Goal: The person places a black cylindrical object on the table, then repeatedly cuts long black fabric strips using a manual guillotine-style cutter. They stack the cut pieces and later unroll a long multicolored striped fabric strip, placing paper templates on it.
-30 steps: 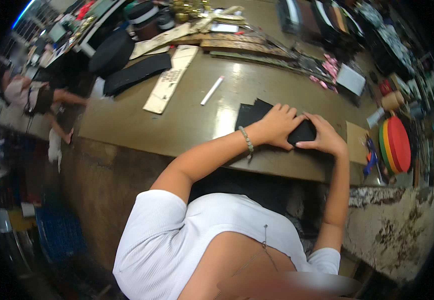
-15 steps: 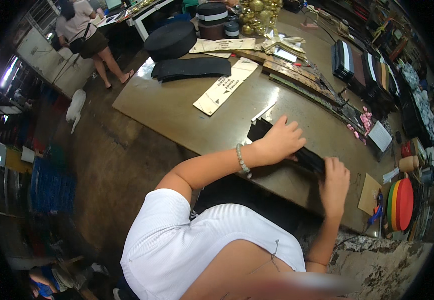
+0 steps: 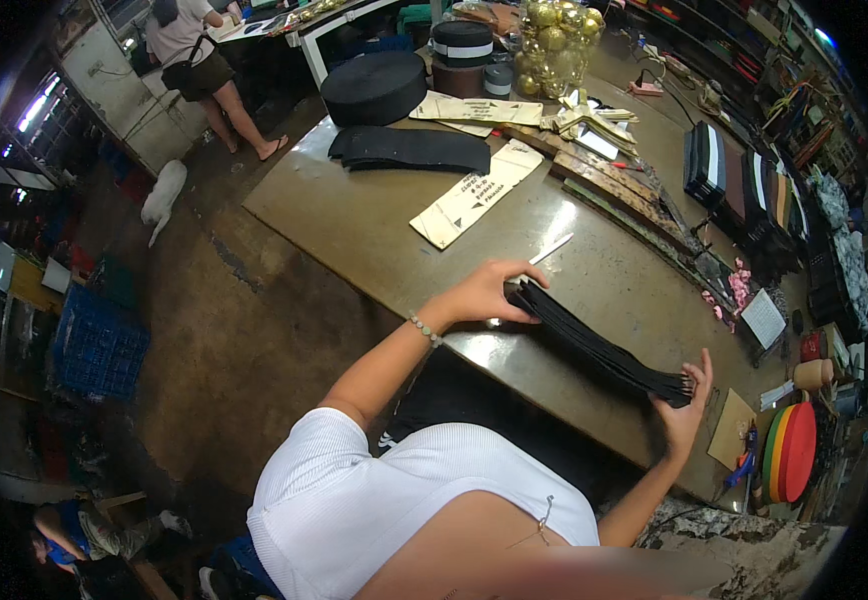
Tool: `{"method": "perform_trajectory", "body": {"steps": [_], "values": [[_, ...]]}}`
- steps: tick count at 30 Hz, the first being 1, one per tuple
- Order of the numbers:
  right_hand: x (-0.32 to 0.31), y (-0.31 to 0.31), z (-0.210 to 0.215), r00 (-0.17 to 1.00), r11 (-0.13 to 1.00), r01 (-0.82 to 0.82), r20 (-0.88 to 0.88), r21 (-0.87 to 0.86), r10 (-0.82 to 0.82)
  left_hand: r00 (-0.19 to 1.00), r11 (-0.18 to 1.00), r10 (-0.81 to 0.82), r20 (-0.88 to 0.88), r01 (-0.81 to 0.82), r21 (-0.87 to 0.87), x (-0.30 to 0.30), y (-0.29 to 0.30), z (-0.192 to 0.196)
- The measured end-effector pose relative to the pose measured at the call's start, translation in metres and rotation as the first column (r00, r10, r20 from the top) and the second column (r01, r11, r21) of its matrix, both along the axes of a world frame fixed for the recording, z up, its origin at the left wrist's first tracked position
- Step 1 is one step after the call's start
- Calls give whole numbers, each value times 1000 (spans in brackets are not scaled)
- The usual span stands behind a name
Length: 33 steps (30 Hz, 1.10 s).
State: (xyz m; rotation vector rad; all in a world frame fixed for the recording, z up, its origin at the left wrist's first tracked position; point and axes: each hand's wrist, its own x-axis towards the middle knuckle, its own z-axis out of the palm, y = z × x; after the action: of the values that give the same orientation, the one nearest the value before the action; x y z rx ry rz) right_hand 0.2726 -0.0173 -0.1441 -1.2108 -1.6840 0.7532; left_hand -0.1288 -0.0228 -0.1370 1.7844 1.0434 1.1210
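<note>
A stack of black fabric strips [image 3: 599, 345] stands on its long edge above the near side of the table [image 3: 354, 215], held between my two hands. My left hand [image 3: 489, 292] grips its far left end, thumb and fingers wrapped round it. At the opposite end, my right hand [image 3: 686, 405] clasps the strips, with the fingertips over the end edges. The stack sags slightly in a curve. A thin white stick-like tool [image 3: 551, 248] lies just beyond my left hand. Farther back are another flat pile of black strips [image 3: 409, 152] and a cream card template [image 3: 477, 195] with writing.
A large black webbing roll [image 3: 374, 88] sits at the table's far left corner. Wooden bars [image 3: 624, 195] run along the far side. To the right are blue-handled scissors [image 3: 744, 462] and a striped roll [image 3: 789, 455]. A person [image 3: 194, 60] stands beyond; a white animal [image 3: 164, 198] lies on the floor.
My hands have moved apart, the left one to the left and the right one nearer me. The black strips now show as a long stack on edge. The view has shifted slightly.
</note>
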Motion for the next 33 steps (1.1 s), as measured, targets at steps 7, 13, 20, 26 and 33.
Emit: {"method": "perform_trajectory", "body": {"steps": [7, 13, 20, 26, 33], "values": [[-9, -20, 30, 998, 1000, 18, 65, -11, -17, 989, 996, 45, 141, -35, -78, 23, -6, -17], [-70, -37, 91, 783, 951, -184, 622, 247, -9, 982, 989, -4, 190, 33, -147, 17, -4, -18], [-159, 0, 71, 737, 918, -360, 654, 170, 168, 859, 984, 162, 485, -106, -143, 26, -10, -25], [-138, 0, 69, 939, 988, -151, -306, 44, 157, 975, 980, 150, 164, -169, 109, 68, -27, 24], [-40, 32, 14, 350, 857, -465, -844, 221, 407, 702, 904, 326, -634, -36, 425, 9, -37, 68]]}}
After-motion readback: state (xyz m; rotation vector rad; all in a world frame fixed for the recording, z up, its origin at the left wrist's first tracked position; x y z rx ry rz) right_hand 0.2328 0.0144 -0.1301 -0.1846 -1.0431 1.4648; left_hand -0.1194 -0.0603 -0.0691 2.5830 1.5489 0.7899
